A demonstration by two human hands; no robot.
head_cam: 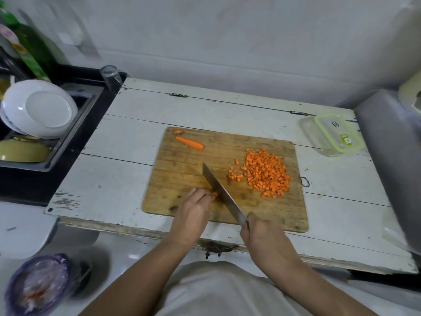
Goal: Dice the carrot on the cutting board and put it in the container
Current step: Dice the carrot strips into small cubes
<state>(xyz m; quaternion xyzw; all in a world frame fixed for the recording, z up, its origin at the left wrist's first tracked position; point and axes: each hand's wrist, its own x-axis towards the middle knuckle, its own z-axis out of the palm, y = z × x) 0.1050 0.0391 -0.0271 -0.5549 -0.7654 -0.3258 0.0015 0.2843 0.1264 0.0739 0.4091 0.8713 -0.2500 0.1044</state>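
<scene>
Right hand [262, 236] clenches the steel knife [222, 193] handle | left hand [193, 207] pins a small orange carrot stub [214, 194] against the blade on the wooden cutting board [182, 179] | risk: fingertips nicked, stub slipping | diced carrot pile [266, 173] could scatter; clear green-rimmed container [332, 135] sits well apart on the white surface [114, 174].

L hand [193, 207] fingers curled pinching down, R hand [262, 236] fisted, gripping.

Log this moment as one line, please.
phase: dicing | right hand: grips knife | left hand: pinches carrot bit | diced pile: on board | container: lidded
</scene>
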